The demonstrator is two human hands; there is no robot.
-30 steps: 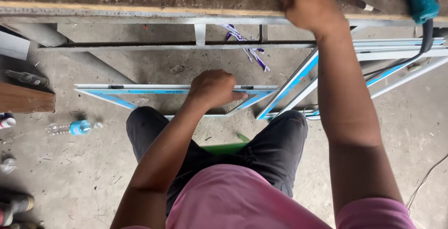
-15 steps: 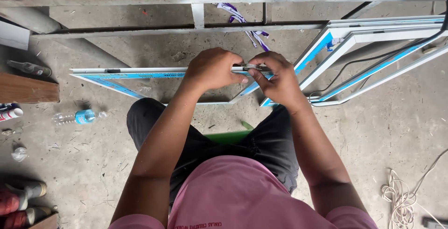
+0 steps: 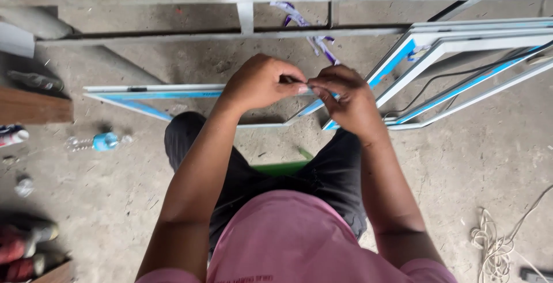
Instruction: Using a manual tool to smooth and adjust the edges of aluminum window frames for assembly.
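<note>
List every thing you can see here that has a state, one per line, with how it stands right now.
Left hand: fingers pinched at the frame's top edge.
Right hand: fingertips meeting the left hand's, pinched at the same spot.
White frame with blue film: lying flat on the floor, film on.
Stacked frames: lying overlapped, at the right.
Plastic bottle: on its side.
Cord: loosely coiled on the concrete.

Whatever the left hand point(image 3: 262, 84) and right hand point(image 3: 345, 101) pinch between their fingertips is too small and too covered to tell. Both hands hide the stretch of white and blue frame point(image 3: 150, 94) beneath the grip. Right of the grip, the stacked frames point(image 3: 461, 46) run off the picture's edge. Far below right, the coiled cord point(image 3: 489, 242) is cut off too.
</note>
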